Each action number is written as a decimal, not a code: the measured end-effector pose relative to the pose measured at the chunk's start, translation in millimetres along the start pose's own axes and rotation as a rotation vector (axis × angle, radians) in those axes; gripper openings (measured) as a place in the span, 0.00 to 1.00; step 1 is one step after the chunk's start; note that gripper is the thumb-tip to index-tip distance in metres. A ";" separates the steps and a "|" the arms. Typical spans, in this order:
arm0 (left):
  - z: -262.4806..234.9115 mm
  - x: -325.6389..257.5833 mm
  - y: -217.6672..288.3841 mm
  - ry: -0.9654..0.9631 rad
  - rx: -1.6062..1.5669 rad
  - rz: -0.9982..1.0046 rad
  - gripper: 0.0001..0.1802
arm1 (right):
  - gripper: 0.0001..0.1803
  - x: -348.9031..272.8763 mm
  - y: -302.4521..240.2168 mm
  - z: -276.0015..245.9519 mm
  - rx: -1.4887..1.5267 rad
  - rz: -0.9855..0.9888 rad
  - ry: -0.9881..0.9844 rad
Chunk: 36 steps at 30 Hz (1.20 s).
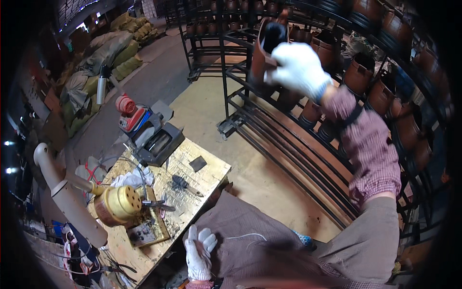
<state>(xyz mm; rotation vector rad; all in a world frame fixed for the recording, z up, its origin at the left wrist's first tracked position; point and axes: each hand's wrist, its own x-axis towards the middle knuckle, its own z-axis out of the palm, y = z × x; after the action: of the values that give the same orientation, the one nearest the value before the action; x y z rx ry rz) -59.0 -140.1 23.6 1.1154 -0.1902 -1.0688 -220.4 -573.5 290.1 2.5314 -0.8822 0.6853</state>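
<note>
My right hand [301, 70], in a white knit glove, reaches far out to the rack. Its fingers are closed at the upper edge of a brown leather boot [260, 60] with a dark opening; the hand is slightly blurred. Whether the boot touches the rack I cannot tell. My left hand [198, 251], also gloved in white, lies by my lap near the table edge. Its fingers are loosely bent and apart, with nothing in them. A brown apron [255, 226] covers my lap, with a loose white thread on it.
A black metal rack [288, 147] holds several brown boots [358, 72] on the right. To the left, a worktable [207, 168] carries a brush [185, 185], a dark square piece [197, 164], a white cloth [134, 178] and a yellow perforated lamp-like head [118, 204]. Filled sacks [106, 58] lie behind.
</note>
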 end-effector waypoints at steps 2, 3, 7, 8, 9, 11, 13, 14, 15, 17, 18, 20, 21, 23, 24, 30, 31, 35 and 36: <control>-4.6 -7.9 -4.0 0.031 0.001 0.012 0.49 | 0.23 41.7 32.6 -6.3 -0.181 0.147 -0.007; -5.4 -7.2 -5.1 0.075 0.006 0.002 0.46 | 0.23 58.3 47.7 -2.9 -0.232 0.239 -0.089; -3.1 -7.3 2.4 0.074 -0.061 0.032 0.44 | 0.24 70.7 87.8 4.5 -0.152 0.271 -0.376; -5.1 -9.4 2.8 0.087 -0.066 0.037 0.44 | 0.26 68.7 91.4 7.5 -0.117 0.333 -0.208; -6.5 -12.9 1.2 0.076 -0.079 0.043 0.46 | 0.28 63.7 99.4 10.2 -0.080 0.392 -0.041; -8.8 -12.4 -4.7 0.047 -0.103 0.035 0.48 | 0.37 38.5 135.7 11.1 -0.201 0.520 0.105; -9.0 -15.9 -6.3 0.025 -0.184 0.022 0.43 | 0.37 11.9 128.5 9.6 -0.160 0.787 -0.249; 1.8 -17.2 -6.4 0.076 -0.183 0.025 0.43 | 0.37 8.5 121.1 6.8 -0.162 0.773 -0.256; 7.6 -20.7 -4.0 0.057 -0.169 0.028 0.43 | 0.34 4.9 113.2 7.5 -0.186 0.773 -0.215; 11.1 -21.7 -8.5 -0.010 -0.170 0.052 0.43 | 0.31 -2.6 102.2 -1.8 -0.219 0.762 -0.167; 13.3 -26.4 -9.6 -0.015 -0.171 0.065 0.42 | 0.30 -10.1 92.5 -0.9 -0.201 0.658 -0.138; 11.8 -37.4 -7.4 -0.054 -0.150 0.064 0.43 | 0.28 -34.2 46.2 2.1 -0.113 0.454 -0.007; 10.7 -40.5 -6.3 -0.070 -0.147 0.060 0.43 | 0.26 -55.0 8.1 -2.4 -0.038 0.350 0.093; 11.1 -43.8 -8.8 -0.041 -0.138 0.057 0.43 | 0.16 -101.1 -76.8 -18.1 0.490 0.058 0.358; 14.9 -44.2 -8.4 -0.040 -0.151 0.053 0.44 | 0.12 -122.8 -116.3 -32.9 0.660 -0.005 0.351; -6.1 -45.7 -5.3 -0.129 -0.843 0.072 0.50 | 0.23 -214.5 -241.8 -27.8 1.185 -0.855 -0.374; -62.2 -45.7 -40.9 -0.132 -0.905 -0.030 0.47 | 0.23 -217.6 -251.1 -24.0 1.228 -0.890 -0.376; -152.0 -52.0 -72.0 -0.094 -0.775 0.290 0.37 | 0.27 -215.6 -280.3 -8.9 1.380 -0.734 -0.398; -154.2 -55.4 -58.7 -0.022 -0.927 0.259 0.33 | 0.27 -212.6 -282.7 -5.6 1.351 -0.673 -0.358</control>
<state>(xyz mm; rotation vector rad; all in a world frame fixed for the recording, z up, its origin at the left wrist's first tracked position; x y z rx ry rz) -29.4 -1.3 -77.1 0.2322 0.1414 -0.7870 -183.0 -262.7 125.3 3.8169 0.7201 0.6990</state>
